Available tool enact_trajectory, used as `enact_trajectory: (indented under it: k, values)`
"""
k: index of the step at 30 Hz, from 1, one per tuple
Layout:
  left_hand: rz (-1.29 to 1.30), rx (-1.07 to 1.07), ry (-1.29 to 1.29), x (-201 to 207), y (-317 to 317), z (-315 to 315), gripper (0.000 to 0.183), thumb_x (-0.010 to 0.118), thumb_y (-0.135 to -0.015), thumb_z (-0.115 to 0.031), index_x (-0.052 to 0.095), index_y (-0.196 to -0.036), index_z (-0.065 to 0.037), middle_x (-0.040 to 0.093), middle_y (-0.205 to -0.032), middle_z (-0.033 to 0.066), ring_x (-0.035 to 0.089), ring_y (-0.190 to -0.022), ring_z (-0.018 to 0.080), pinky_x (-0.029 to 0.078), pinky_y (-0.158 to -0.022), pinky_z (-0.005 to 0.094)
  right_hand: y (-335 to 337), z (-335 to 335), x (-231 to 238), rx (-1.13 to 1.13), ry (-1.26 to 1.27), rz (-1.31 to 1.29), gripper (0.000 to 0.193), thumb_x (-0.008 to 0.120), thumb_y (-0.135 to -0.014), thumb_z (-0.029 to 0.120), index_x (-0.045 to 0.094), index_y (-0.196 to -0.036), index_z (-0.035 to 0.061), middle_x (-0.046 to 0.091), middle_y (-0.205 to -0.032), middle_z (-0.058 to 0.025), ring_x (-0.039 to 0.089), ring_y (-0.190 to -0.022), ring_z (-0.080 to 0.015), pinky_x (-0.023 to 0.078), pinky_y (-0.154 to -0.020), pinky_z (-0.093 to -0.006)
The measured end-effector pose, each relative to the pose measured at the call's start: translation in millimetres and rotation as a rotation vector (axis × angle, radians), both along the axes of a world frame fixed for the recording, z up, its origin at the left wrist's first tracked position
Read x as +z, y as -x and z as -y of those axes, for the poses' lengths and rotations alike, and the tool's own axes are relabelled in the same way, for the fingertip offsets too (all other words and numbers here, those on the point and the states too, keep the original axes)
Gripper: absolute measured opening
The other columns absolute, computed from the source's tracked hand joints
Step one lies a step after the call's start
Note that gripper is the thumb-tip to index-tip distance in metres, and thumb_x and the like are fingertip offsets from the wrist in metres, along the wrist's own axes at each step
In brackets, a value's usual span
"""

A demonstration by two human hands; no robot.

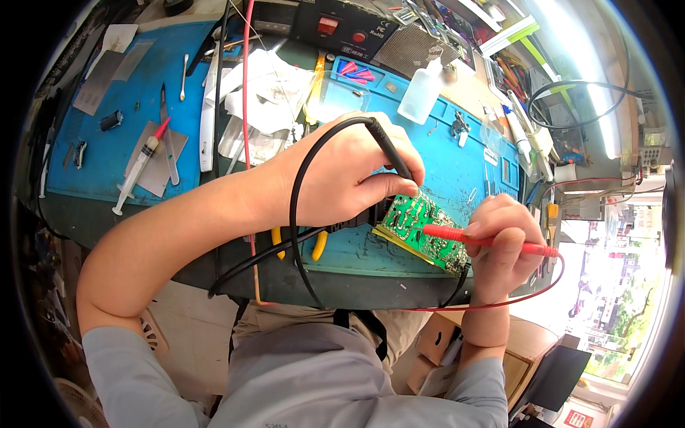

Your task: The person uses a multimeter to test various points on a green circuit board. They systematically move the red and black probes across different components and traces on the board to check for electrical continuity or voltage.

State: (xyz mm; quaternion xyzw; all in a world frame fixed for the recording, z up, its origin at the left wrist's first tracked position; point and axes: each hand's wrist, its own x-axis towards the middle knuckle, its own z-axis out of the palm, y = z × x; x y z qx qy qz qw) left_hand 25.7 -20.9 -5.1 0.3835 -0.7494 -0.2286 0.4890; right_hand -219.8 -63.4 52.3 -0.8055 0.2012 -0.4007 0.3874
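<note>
A green circuit board (410, 217) lies tilted near the front edge of the blue work mat, solder side up, with a yellow layer along its lower edge. My left hand (357, 171) is closed around a black test probe (389, 151) above the board's upper left corner; the fingers cover its tip. In my right hand (505, 242) I grip a red test probe (446, 232), its tip over the middle of the board. Whether the tips touch the board I cannot tell. The black lead loops over my left wrist, and the red lead curves below my right hand.
Yellow-handled pliers (320, 246) lie left of the board. Further left are a syringe (143, 158) and tweezers (170, 146). A squeeze bottle (421, 93) stands behind, near a black instrument box (342, 32). White tissues (264, 89) sit beyond my left forearm.
</note>
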Motion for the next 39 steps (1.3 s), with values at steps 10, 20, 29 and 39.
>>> enact_trajectory:
  k: [10, 20, 29, 39]
  values:
    - [-0.007, -0.008, 0.006, -2.0, -0.1, 1.4, 0.013, 0.074, -0.088, -0.011, 0.071, -0.1, -0.007, 0.069, -0.098, 0.0074, 0.064, -0.095, 0.0283, 0.048, -0.088, 0.0384, -1.9, -0.7, -7.7, -0.076, 0.006, -0.166, 0.033, 0.064, -0.103, 0.021, 0.07, -0.075, 0.0036, 0.068, -0.068, -0.0066, 0.06, -0.056, -0.0144, 0.046, -0.052, -0.0284]
    - [-0.005, 0.002, 0.031, -2.9, 0.4, 1.2, 0.013, 0.074, -0.088, -0.011, 0.07, -0.101, -0.008, 0.069, -0.099, 0.0075, 0.064, -0.095, 0.0295, 0.048, -0.087, 0.0387, -8.2, -2.1, -6.7, -0.106, 0.009, -0.218, 0.032, 0.067, -0.099, 0.017, 0.07, -0.07, 0.0037, 0.07, -0.067, -0.0046, 0.061, -0.057, -0.016, 0.049, -0.054, -0.0298]
    - [0.004, -0.003, 0.029, -0.6, -0.2, 1.4, 0.014, 0.074, -0.089, -0.011, 0.07, -0.101, -0.008, 0.069, -0.098, 0.0075, 0.064, -0.094, 0.0289, 0.048, -0.087, 0.0386, -6.7, -0.1, -6.8, -0.058, 0.016, -0.235, 0.029, 0.068, -0.099, 0.017, 0.071, -0.073, 0.005, 0.068, -0.068, -0.0052, 0.062, -0.058, -0.0165, 0.048, -0.054, -0.0298]
    - [-0.003, -0.006, 0.01, 0.0, 2.2, -0.2, 0.014, 0.075, -0.088, -0.012, 0.07, -0.101, -0.008, 0.069, -0.097, 0.0077, 0.064, -0.093, 0.0296, 0.049, -0.086, 0.0393, -5.9, 1.0, -7.6, -0.039, 0.072, -0.258, 0.02, 0.069, -0.094, 0.011, 0.069, -0.075, 0.0063, 0.066, -0.069, -0.0058, 0.061, -0.057, -0.0182, 0.048, -0.054, -0.0306]
